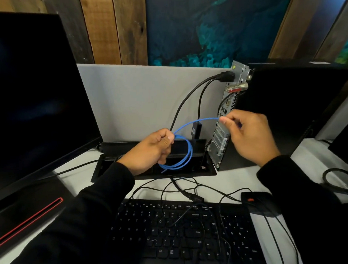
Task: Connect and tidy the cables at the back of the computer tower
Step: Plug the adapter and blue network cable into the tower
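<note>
- We hold the blue cable point(185, 152) in both hands: our left hand point(151, 150) grips the gathered coils between thumb and curled fingers, our right hand point(248, 134) pinches the free run close to the rear panel of the computer tower point(289, 115).
- The cable hangs over the open black cable tray point(116, 165) at the far middle of the desk point(235, 179), and the tower stands just beside it toward the far right edge.
- For this step we would keep the loops even and alike, feeding slack from the right hand a little at a time, never kinking the strand.
- We cannot tell whether the plug end is seated; our right hand hides it.
- The cable is thin, smooth and springy, so loose coils will likely try to open.
- The panel is perforated grey metal, hard-edged; two thicker black cables point(190, 96) droop from its top.
- Thin black cords lie tangled across the keyboard point(184, 230) at the near edge, beside the mouse point(258, 201).
</note>
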A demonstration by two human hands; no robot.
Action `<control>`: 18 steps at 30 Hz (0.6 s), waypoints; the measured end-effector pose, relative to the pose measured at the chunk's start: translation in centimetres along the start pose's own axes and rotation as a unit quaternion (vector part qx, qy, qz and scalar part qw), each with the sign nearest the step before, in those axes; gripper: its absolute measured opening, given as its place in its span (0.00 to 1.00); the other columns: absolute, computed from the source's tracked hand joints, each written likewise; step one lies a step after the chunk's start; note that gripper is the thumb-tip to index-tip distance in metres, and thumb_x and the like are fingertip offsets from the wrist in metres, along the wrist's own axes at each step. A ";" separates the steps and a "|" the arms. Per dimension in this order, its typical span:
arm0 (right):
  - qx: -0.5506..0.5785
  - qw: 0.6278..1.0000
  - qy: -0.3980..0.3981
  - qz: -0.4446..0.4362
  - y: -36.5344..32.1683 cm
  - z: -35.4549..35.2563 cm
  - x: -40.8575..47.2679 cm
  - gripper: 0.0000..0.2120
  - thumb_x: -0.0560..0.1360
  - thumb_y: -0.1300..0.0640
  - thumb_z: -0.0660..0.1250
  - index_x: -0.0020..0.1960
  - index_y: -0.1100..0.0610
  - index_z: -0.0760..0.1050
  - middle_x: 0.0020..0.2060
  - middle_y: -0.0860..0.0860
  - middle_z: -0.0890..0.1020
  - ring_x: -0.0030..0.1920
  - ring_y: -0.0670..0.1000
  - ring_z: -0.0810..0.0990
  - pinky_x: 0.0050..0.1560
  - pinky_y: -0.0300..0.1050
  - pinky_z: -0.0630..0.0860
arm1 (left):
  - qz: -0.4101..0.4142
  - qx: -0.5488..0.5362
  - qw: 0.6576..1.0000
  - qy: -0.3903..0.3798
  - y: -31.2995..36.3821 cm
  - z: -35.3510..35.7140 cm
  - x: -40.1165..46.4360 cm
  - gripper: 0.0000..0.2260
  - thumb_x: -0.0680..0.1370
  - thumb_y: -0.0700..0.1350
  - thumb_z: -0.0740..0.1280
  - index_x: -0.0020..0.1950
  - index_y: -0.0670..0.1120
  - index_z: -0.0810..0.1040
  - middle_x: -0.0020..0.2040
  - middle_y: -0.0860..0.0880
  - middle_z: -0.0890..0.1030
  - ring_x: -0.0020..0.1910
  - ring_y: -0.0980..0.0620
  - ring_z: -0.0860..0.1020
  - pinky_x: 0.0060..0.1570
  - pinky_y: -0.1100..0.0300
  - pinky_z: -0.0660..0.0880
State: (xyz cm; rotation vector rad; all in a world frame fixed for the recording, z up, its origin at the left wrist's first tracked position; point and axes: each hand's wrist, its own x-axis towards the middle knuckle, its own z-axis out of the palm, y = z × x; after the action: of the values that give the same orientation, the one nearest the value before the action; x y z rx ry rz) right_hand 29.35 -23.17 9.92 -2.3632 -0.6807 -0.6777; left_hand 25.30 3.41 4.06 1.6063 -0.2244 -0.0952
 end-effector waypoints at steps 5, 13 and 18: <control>0.111 0.983 -0.142 0.044 -1.4 0.3 -0.8 0.08 0.82 0.53 0.66 0.49 0.51 0.83 0.37 0.50 0.80 0.37 0.50 0.77 0.40 0.47 0.76 | -0.011 -0.067 0.995 0.076 -0.5 0.3 -0.1 0.15 0.88 0.52 0.54 0.43 0.50 0.66 0.35 0.51 0.63 0.31 0.54 0.59 0.29 0.61 0.59; -0.114 0.993 0.024 -0.031 -2.5 -1.6 1.6 0.08 0.83 0.48 0.63 0.51 0.50 0.79 0.40 0.48 0.76 0.41 0.52 0.76 0.40 0.50 0.77 | 0.083 -0.033 0.992 0.093 1.2 0.8 0.5 0.10 0.84 0.49 0.64 0.43 0.48 0.72 0.31 0.46 0.60 0.28 0.50 0.57 0.31 0.56 0.64; -0.167 0.984 0.046 0.029 -2.1 -2.6 3.4 0.15 0.81 0.43 0.66 0.44 0.53 0.75 0.33 0.49 0.79 0.37 0.55 0.78 0.36 0.47 0.75 | 0.094 -0.053 0.994 0.032 1.8 0.3 1.4 0.10 0.83 0.47 0.65 0.49 0.42 0.78 0.34 0.44 0.56 0.28 0.52 0.59 0.32 0.59 0.68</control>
State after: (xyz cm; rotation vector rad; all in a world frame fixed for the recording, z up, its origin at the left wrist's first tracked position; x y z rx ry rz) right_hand 29.78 -22.34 14.58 -2.6226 -0.4869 -0.9305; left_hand 26.49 2.78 5.94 1.4732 -0.3150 0.0871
